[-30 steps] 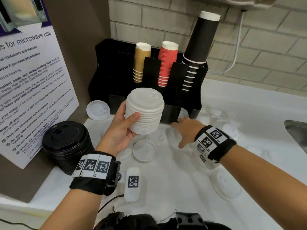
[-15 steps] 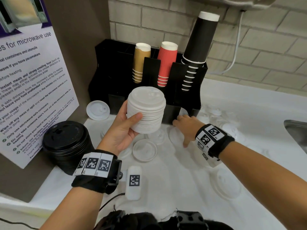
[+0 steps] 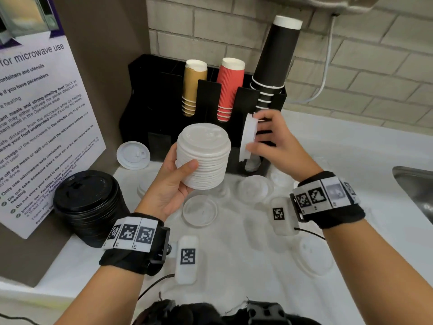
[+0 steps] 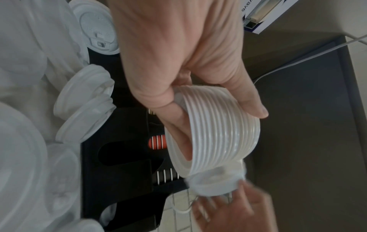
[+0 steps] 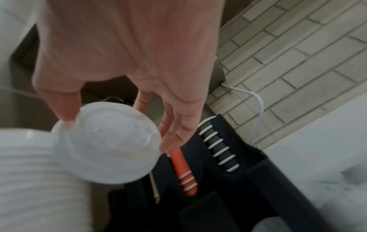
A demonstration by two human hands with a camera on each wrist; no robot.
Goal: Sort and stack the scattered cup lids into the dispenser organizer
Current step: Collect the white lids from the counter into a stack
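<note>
Head view: left hand [image 3: 172,184] grips lid stack [image 3: 203,156], right hand [image 3: 276,143] pinches lid [image 3: 247,137].

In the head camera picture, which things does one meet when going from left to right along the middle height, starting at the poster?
White microwave-rules poster → single white plastic lid leaning on the black organizer → white lid stack in the left hand → one white lid held upright by the right hand → steel sink edge.

Organizer [image 3: 161,95] walls back; black lid stack [image 3: 87,202] left; loose lids [image 3: 200,213] litter counter.
</note>
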